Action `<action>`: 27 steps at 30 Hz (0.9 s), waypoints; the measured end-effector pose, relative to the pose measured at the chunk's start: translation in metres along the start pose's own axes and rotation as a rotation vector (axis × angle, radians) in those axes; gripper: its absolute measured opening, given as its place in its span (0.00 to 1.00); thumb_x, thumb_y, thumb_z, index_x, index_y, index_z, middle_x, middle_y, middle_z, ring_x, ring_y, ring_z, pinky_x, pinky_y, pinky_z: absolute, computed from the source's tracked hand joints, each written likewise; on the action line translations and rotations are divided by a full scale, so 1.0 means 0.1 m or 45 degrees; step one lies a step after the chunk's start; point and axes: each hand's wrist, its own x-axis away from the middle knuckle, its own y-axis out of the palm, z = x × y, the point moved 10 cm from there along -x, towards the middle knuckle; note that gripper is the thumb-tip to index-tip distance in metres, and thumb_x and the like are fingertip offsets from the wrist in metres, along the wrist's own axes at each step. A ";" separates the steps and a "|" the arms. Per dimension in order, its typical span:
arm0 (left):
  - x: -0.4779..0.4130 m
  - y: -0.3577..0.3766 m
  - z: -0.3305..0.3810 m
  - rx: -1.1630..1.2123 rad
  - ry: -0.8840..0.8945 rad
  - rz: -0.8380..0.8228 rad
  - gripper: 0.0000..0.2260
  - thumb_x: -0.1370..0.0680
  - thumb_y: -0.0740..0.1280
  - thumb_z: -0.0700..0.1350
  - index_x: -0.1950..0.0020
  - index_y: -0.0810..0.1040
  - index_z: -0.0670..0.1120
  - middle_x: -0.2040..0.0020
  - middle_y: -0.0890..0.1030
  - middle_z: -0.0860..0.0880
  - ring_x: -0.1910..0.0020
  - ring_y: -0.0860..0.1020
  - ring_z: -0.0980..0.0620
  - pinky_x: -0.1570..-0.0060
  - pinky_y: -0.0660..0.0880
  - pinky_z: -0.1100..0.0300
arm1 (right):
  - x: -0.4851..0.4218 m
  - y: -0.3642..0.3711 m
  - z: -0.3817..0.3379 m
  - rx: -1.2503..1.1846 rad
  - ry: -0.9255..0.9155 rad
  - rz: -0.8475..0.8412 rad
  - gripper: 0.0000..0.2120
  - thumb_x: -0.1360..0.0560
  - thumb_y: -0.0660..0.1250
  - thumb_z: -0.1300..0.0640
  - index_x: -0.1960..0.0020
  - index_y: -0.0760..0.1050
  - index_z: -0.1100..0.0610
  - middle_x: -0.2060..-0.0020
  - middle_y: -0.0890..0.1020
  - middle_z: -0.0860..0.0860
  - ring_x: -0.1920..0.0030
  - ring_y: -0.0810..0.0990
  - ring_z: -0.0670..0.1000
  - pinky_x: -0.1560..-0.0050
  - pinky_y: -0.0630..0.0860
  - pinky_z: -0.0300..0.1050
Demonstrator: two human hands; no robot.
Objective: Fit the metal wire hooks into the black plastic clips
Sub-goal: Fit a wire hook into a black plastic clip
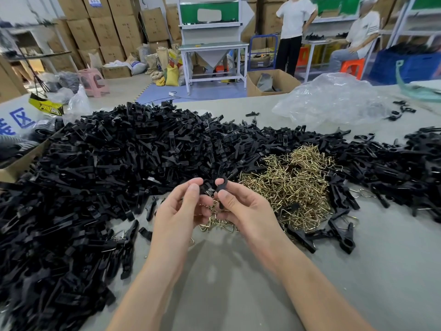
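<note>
Both my hands meet above the table's middle. My left hand point(181, 206) pinches one black plastic clip piece point(205, 187) between thumb and fingers. My right hand point(241, 206) pinches a second black clip piece point(221, 183) with a rounded loop end, held against the first. Under my hands and to their right lies a heap of brass-coloured metal wire hooks point(293, 185). A very large pile of loose black clips point(114, 168) covers the table's left and far side. Whether a hook is held in either hand is hidden by my fingers.
Assembled clips with wire point(338, 232) lie at the right of the hooks. More black clips point(415, 161) spread far right. A crumpled clear plastic bag point(334, 101) sits at the back right, a cardboard box edge point(21, 163) at the left. Two people stand and sit in the background.
</note>
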 end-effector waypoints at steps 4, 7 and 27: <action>0.01 0.09 0.04 -0.066 0.068 -0.079 0.09 0.18 0.64 0.41 0.39 0.79 0.48 0.55 0.86 0.45 0.56 0.84 0.51 0.55 0.80 0.63 | 0.01 -0.04 -0.05 0.018 -0.018 0.038 0.10 0.20 0.69 0.59 0.43 0.84 0.47 0.47 0.87 0.48 0.46 0.85 0.46 0.50 0.81 0.39; 0.03 0.06 0.06 -0.191 0.127 -0.071 0.09 0.17 0.64 0.46 0.44 0.83 0.54 0.60 0.83 0.52 0.60 0.81 0.55 0.58 0.79 0.65 | 0.01 -0.08 -0.09 0.027 -0.036 0.073 0.11 0.21 0.69 0.61 0.42 0.83 0.48 0.45 0.86 0.44 0.46 0.83 0.41 0.52 0.79 0.36; 0.04 0.07 0.09 -0.287 0.166 -0.090 0.14 0.17 0.64 0.40 0.49 0.84 0.57 0.59 0.83 0.50 0.59 0.81 0.54 0.54 0.80 0.62 | -0.01 -0.11 -0.05 0.036 -0.016 0.072 0.14 0.22 0.71 0.62 0.40 0.81 0.47 0.47 0.86 0.48 0.45 0.85 0.47 0.49 0.81 0.40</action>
